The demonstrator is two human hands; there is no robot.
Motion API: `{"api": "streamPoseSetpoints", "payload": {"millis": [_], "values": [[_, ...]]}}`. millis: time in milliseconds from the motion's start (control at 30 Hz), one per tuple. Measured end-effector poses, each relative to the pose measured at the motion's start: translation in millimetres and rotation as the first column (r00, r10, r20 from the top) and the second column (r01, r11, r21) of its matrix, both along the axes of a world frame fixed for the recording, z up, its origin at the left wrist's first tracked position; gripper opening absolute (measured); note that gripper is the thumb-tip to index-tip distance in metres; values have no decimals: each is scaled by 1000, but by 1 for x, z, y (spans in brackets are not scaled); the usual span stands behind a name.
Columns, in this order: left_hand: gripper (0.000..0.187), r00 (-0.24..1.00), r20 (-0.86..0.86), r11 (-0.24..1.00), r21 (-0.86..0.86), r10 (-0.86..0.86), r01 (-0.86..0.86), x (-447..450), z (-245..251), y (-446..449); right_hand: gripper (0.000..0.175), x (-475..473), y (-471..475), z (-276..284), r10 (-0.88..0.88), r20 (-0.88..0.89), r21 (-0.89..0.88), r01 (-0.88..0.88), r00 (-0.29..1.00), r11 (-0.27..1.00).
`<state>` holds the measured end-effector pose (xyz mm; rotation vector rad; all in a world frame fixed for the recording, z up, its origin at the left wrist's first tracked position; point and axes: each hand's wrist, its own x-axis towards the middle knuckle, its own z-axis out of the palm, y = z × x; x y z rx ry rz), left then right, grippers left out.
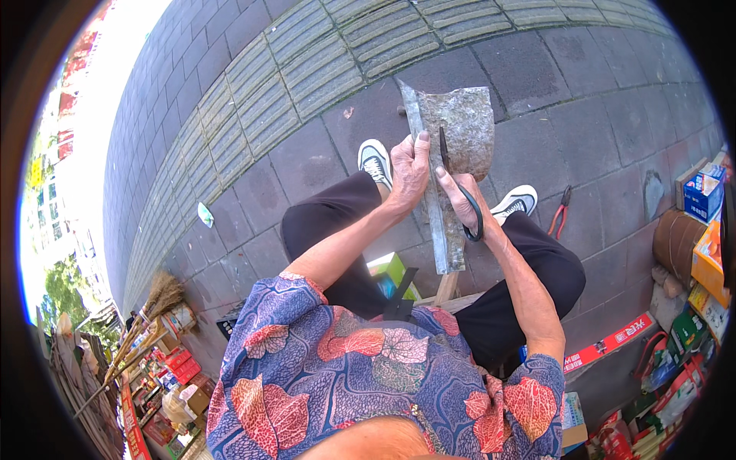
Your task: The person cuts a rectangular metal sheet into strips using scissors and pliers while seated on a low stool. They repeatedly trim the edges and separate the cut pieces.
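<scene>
A weathered piece of sheet metal (464, 118), mottled grey and brown, is held up between my knees. Along its left side runs a straight, brighter folded strip (438, 233). My left hand (410, 167) grips this strip, thumb on top. In my right hand (464, 198) are dark metal snips (475, 214), with a looped handle around the palm. Their dark blade lies over the sheet, pointing away from me; whether the jaws are parted cannot be made out. My fingers hide part of the lower sheet.
Red-handled pliers (556, 219) lie on the paving (604, 230) by my right shoe (516, 201). A green and white box (391, 273) sits between my legs. Boxed goods (704, 192) line the right, straw brooms (164, 296) and more goods the left.
</scene>
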<state>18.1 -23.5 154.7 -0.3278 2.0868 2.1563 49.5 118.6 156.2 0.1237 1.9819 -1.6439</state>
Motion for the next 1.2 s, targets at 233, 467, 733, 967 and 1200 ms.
{"api": "streamPoseSetpoints", "payload": {"millis": [233, 467, 733, 967, 1200], "values": [[29, 998, 54, 999, -39, 22, -20, 0, 4, 1, 69, 1, -4, 5, -37, -64, 123, 45, 997, 991], [30, 997, 78, 1000, 13, 26, -27, -1, 7, 2, 71, 10, -11, -7, -161, -91, 38, 165, 983, 986], [34, 997, 65, 999, -25, 42, -41, -1, 13, 3, 59, 18, -20, 2, -288, 19, -197, 286, 957, 938], [39, 998, 12, 998, -16, 55, -55, -4, 24, 5, 56, 18, -14, 8, -274, 66, -228, 282, 959, 932], [31, 993, 107, 996, 73, 39, -46, -8, 8, 4, 67, 2, 0, 17, -97, -37, -41, 95, 995, 995]]}}
